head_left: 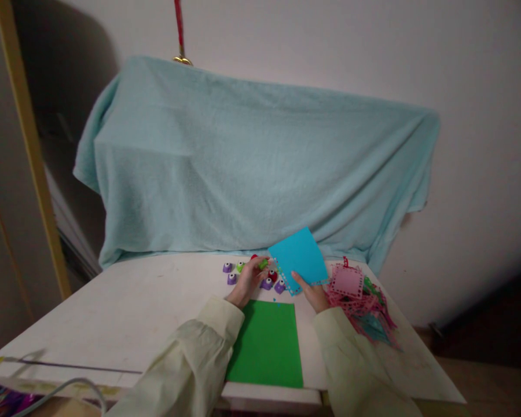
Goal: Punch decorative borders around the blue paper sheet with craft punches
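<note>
A blue sheet of paper (301,258) is tilted up above the table, with rows of small punched holes along its left and lower edges. My right hand (315,294) pinches its lower edge, thumb on top. Closed around a small green craft punch (263,263) at the sheet's left edge is my left hand (248,282); whether the paper sits inside the punch I cannot tell. Several other small punches lie around: purple ones (231,279) on the left, purple ones (267,284) under the sheet's corner, and a red one (272,276). Tiny blue paper bits (276,301) lie below.
A green sheet (267,344) lies flat near the front edge of the white table (113,315). To the right is a pile of pink, green and blue paper strips (369,307) with a punched pink square (347,281) on top. A light-blue cloth (260,156) hangs behind.
</note>
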Demonstrator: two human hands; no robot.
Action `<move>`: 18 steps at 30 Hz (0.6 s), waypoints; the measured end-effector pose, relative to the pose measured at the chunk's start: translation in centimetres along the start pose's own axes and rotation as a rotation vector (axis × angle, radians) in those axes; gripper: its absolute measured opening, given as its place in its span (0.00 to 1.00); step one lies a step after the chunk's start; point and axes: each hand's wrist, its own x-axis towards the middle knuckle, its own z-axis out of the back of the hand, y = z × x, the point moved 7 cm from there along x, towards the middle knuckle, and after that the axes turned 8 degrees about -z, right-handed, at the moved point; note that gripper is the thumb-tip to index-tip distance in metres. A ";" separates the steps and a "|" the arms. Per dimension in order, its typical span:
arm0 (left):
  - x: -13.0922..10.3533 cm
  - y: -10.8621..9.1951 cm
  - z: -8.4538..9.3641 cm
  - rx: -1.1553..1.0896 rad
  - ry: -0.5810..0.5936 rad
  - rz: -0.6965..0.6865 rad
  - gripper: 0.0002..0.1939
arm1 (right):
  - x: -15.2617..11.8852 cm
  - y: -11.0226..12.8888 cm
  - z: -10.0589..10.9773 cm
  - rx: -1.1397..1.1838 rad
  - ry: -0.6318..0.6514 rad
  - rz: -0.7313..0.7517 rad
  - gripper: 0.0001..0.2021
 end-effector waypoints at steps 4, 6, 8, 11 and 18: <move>0.4 0.4 0.4 -0.057 0.004 0.010 0.11 | 0.5 -0.7 -0.1 0.004 0.026 0.034 0.41; 0.7 0.5 0.5 -0.075 0.030 -0.001 0.09 | 0.6 -1.1 -0.1 -0.012 0.031 0.031 0.42; 0.8 0.5 0.4 -0.087 0.053 -0.006 0.08 | 0.7 -1.3 0.0 -0.025 0.016 0.025 0.42; 0.8 0.4 0.1 -0.109 0.079 0.001 0.07 | 0.7 -1.4 0.0 -0.016 0.017 0.028 0.42; 0.3 -0.4 -0.8 -0.332 0.134 0.072 0.05 | 0.6 -1.3 -0.2 -0.010 0.049 0.034 0.42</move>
